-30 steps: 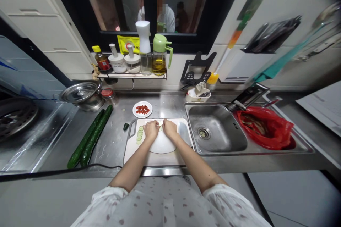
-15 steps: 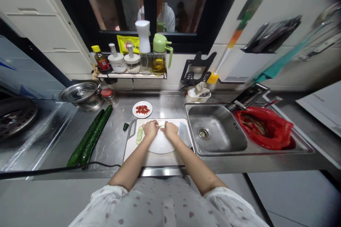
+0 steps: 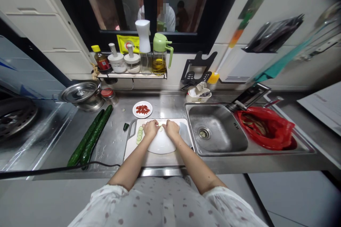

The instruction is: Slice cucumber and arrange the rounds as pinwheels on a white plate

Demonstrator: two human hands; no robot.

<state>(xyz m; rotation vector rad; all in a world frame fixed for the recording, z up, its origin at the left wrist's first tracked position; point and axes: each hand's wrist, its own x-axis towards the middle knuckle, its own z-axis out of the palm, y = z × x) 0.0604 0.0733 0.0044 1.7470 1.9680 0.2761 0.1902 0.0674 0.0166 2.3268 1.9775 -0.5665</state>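
Over a white plate (image 3: 161, 146), my left hand (image 3: 151, 128) and my right hand (image 3: 171, 128) are close together with fingers pinched. Between the fingertips shows a thin pale-green cucumber slice (image 3: 161, 128), small and partly hidden. The plate rests on a white cutting board (image 3: 130, 150) with a grey handle. A row of overlapping cucumber slices (image 3: 139, 135) lies left of my left hand. Beyond my right hand, a knife (image 3: 183, 131) lies flat on the board, its blade partly covered by the hand and forearm.
Two whole cucumbers (image 3: 92, 136) and a cucumber end (image 3: 126, 126) lie to the left. Behind the board sits a small plate of chopped red pieces (image 3: 142, 109). A sink (image 3: 218, 127) and red bag (image 3: 266, 127) are right; a lidded pot (image 3: 81, 95) stands back left.
The slice between my fingertips has turned from showing its round face to a thinner, edge-on look. My right hand has shifted very slightly; the rest stays in place.
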